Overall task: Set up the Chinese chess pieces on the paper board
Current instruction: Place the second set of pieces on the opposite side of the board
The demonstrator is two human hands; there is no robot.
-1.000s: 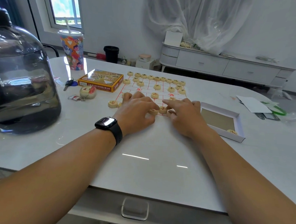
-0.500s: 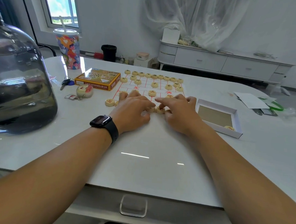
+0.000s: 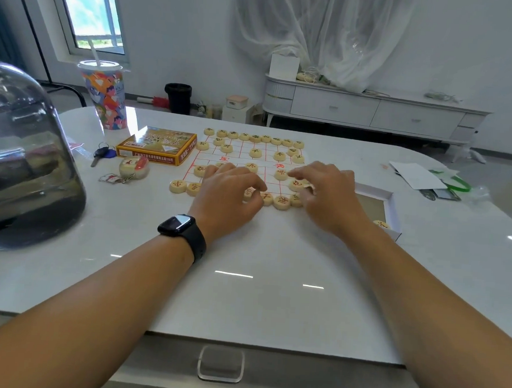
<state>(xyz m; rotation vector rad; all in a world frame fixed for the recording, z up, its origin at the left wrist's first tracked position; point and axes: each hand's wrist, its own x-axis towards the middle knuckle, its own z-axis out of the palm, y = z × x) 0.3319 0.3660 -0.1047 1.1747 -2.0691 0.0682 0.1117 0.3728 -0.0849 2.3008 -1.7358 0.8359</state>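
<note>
On the paper board [image 3: 245, 158] I can make out red characters printed along the middle band, but they are too small for me to read; the round wooden pieces carry dark characters on the far rows [image 3: 254, 138] and red ones on the near row [image 3: 282, 202], equally illegible from here. The yellow game box [image 3: 157, 145] to the left of the board has a line of red print along its near edge that I cannot decipher, and the tall paper cup [image 3: 106, 94] beyond it shows a colourful pattern only. My left hand [image 3: 229, 196] lies palm down over the near left part of the board, fingers curled with the tips on or just above the near row; whether it grips a piece I cannot tell. My right hand [image 3: 328, 195] sits over the near right corner, fingers bent, the fingertips [image 3: 292, 174] touching a red-marked piece [image 3: 280, 175], though I cannot say if it is pinched. A black watch [image 3: 181, 225] wraps the left wrist. Two pieces [image 3: 178, 186] rest on the white table [image 3: 259, 269] just left of the board's near edge, and one more lies in the open white tray [image 3: 377, 207] to the right. A large dark glass jar [image 3: 23, 155] stands at the far left, with keys [image 3: 103, 154] near the box.
</note>
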